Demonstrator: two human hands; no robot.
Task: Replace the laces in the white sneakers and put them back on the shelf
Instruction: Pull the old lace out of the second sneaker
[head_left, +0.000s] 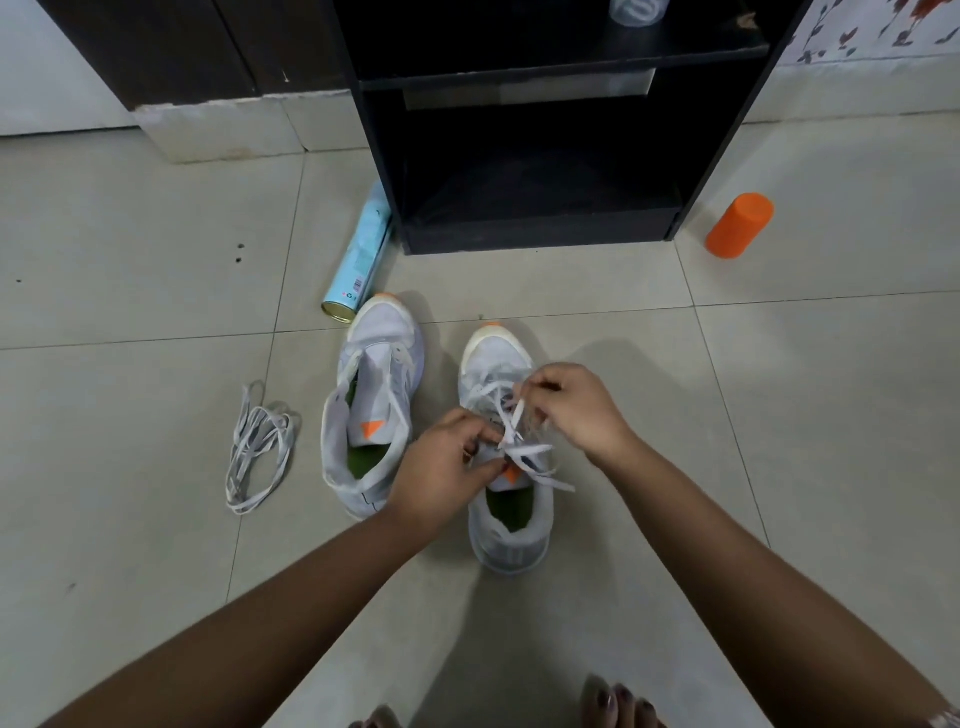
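Note:
Two white sneakers with orange accents and green insoles stand on the tiled floor, toes toward the shelf. The left sneaker (371, 400) has a loosened lace and an open tongue. Over the right sneaker (506, 525) my left hand (441, 467) pinches part of its white lace (524, 449) near the tongue. My right hand (574, 408) pinches another strand of that lace a little higher, over the eyelets. A loose white lace (257, 449) lies in a heap on the floor to the left of the sneakers. The black shelf unit (540, 228) stands just beyond the shoes.
A light blue spray can (358, 260) lies on its side at the shelf's left foot. An orange cylinder (737, 226) lies to the shelf's right. A clear container (636, 10) sits on the upper shelf board. My toes (618, 701) show at the bottom edge.

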